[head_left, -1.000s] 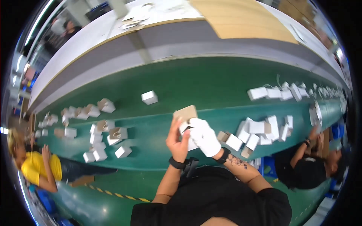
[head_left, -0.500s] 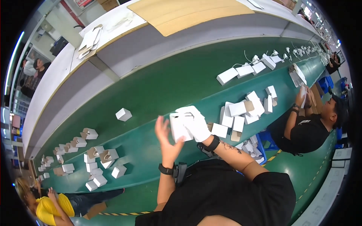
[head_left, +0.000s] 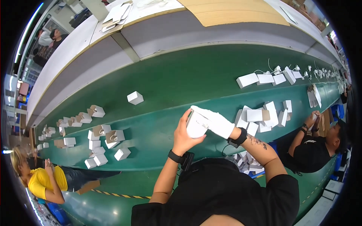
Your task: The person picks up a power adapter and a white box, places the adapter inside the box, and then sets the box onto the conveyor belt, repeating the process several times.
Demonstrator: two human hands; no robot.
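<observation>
A small white cardboard box [head_left: 195, 127] is held up over the green conveyor belt in front of me. My bare left hand [head_left: 183, 135] wraps round its left side and underside, thumb near the bottom edge. My right hand [head_left: 217, 122], in a white glove, rests against the box's right and upper side; its fingers partly blend with the white card, but they press on it. Whatever is inside the box is hidden. Nearest to my right hand is a pile of white boxes [head_left: 254, 115] on the belt.
Open boxes [head_left: 115, 136] with white cables stand to the left, and a lone closed box [head_left: 135, 98] lies farther back. Boxes with white plugs [head_left: 278, 70] line the far right. A blue bin [head_left: 258, 174] sits beside my right elbow. Co-workers are at right [head_left: 313, 150] and left [head_left: 45, 180].
My left hand, spread and blurred beside the box before, has closed round it. My gloved hand stays on the box. The whole view has shifted, with the belt's things appearing farther right.
</observation>
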